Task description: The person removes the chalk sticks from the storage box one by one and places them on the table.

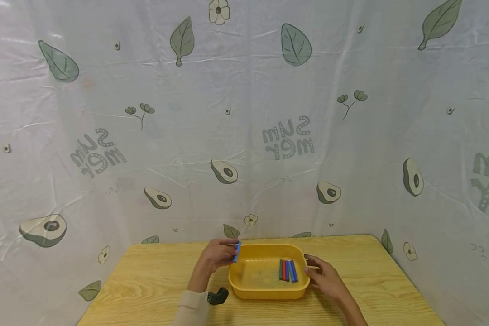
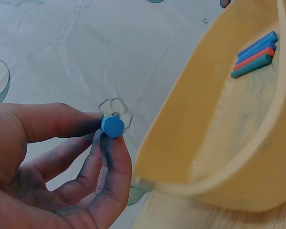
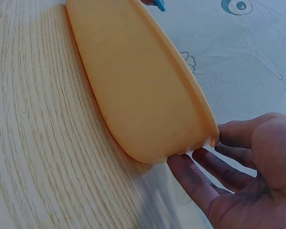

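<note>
My left hand (image 1: 217, 254) pinches a blue chalk stick (image 2: 113, 127) between thumb and fingers, over the left rim of a yellow plastic tub (image 1: 269, 294). The stick's six-sided end faces the left wrist camera, and dark smudges mark the fingers. At the tub's opposite end, my right hand (image 1: 325, 277) holds the rim, with its thumb at the edge and fingertips against the outer wall. Inside, toward the right, several chalk sticks (image 1: 288, 270) in dark green, red, purple and blue lie side by side.
The tub stands on a light wood-grain table (image 1: 159, 276). Behind the table hangs a pale curtain (image 1: 244, 136) printed with leaves and avocados. Close by the left sleeve (image 1: 192, 305) is a dark curved object (image 1: 218, 296).
</note>
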The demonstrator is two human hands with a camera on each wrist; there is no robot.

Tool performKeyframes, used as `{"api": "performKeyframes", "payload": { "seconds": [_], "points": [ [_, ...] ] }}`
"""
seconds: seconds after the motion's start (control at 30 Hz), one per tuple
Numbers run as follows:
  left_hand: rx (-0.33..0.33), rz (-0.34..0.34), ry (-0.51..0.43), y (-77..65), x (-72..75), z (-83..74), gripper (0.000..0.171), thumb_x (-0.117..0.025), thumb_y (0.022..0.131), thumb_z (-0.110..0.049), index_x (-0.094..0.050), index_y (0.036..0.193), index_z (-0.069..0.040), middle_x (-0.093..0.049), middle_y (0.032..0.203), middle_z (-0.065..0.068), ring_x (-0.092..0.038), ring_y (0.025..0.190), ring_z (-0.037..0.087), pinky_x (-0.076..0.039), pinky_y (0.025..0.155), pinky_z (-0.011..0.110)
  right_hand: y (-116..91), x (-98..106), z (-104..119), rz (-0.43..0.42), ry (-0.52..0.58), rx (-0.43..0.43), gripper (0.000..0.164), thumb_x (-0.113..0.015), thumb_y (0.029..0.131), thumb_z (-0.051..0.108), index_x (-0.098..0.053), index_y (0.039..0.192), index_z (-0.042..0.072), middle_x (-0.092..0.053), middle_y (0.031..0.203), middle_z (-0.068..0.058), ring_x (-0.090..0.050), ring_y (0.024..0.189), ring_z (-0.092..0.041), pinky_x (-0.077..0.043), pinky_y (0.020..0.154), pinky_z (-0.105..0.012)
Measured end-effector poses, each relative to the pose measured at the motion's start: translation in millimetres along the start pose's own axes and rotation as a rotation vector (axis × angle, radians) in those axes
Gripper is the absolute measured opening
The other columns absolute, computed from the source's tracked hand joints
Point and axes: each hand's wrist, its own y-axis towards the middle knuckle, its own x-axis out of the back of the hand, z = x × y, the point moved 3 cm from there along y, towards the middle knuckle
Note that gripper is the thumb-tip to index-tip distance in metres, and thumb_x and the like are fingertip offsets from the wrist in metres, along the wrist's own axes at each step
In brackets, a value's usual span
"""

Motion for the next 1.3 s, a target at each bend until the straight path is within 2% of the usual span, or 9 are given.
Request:
{"api": "performKeyframes", "payload": {
  "seconds": [0.27, 0.43, 0.63, 0.93, 1.1, 1.3],
  "points": [
    [0.010, -0.056, -0.016, -6.8, 20.6, 3.4, 0.051, -0.070, 0.092, 0.004, -0.064, 0.142, 0.008, -0.075, 0.129, 0.022, -0.071, 0.082, 0.015, -0.065, 0.075, 0.032, -0.8, -0.3, 1.4, 0.009, 0.001, -0.002, 0.057, -0.058, 0.110, 0.012, -0.039, 0.160, -0.009, -0.051, 0.152, -0.039, -0.064, 0.131, -0.048, -0.064, 0.096, -0.045],
    [0.006, -0.089, 0.006, -12.7, 30.9, 6.3, 0.049, -0.070, 0.092, 0.004, -0.065, 0.141, 0.009, -0.075, 0.125, 0.021, -0.070, 0.083, 0.016, -0.066, 0.078, 0.036, -2.2, -0.4, 2.3, 0.004, -0.014, 0.002, 0.057, -0.057, 0.111, 0.011, -0.039, 0.160, -0.009, -0.051, 0.152, -0.039, -0.064, 0.132, -0.049, -0.065, 0.095, -0.043],
    [-0.002, -0.116, -0.005, -18.1, 42.9, 12.8, 0.048, -0.070, 0.093, 0.005, -0.064, 0.140, 0.010, -0.075, 0.124, 0.022, -0.071, 0.080, 0.017, -0.066, 0.076, 0.037, -3.9, -1.8, 3.7, -0.012, -0.026, 0.011, 0.057, -0.058, 0.111, 0.011, -0.039, 0.160, -0.011, -0.052, 0.151, -0.040, -0.063, 0.132, -0.050, -0.065, 0.094, -0.043],
    [0.003, -0.149, 0.026, -29.3, 67.1, 22.4, 0.048, -0.068, 0.096, 0.000, -0.063, 0.143, 0.009, -0.071, 0.129, 0.023, -0.072, 0.087, 0.018, -0.065, 0.077, 0.034, -5.3, -3.1, 2.1, 0.000, -0.024, 0.008, 0.057, -0.058, 0.110, 0.012, -0.040, 0.159, -0.011, -0.052, 0.150, -0.039, -0.066, 0.129, -0.048, -0.065, 0.092, -0.041],
    [0.014, -0.175, 0.004, -33.0, 82.0, 29.9, 0.048, -0.068, 0.097, 0.001, -0.062, 0.144, 0.010, -0.071, 0.131, 0.026, -0.074, 0.086, 0.018, -0.064, 0.075, 0.032, -5.1, -2.6, 2.4, 0.003, -0.013, 0.003, 0.058, -0.059, 0.110, 0.012, -0.040, 0.159, -0.011, -0.053, 0.150, -0.039, -0.067, 0.127, -0.045, -0.065, 0.093, -0.042],
    [0.024, -0.201, -0.013, -38.1, 96.6, 36.2, 0.048, -0.066, 0.098, 0.003, -0.060, 0.144, 0.013, -0.068, 0.136, 0.029, -0.075, 0.088, 0.021, -0.066, 0.079, 0.037, -5.4, -2.5, 2.9, 0.011, -0.007, 0.008, 0.058, -0.059, 0.110, 0.011, -0.039, 0.160, -0.011, -0.052, 0.151, -0.039, -0.067, 0.128, -0.047, -0.065, 0.093, -0.041]
  ]
}}
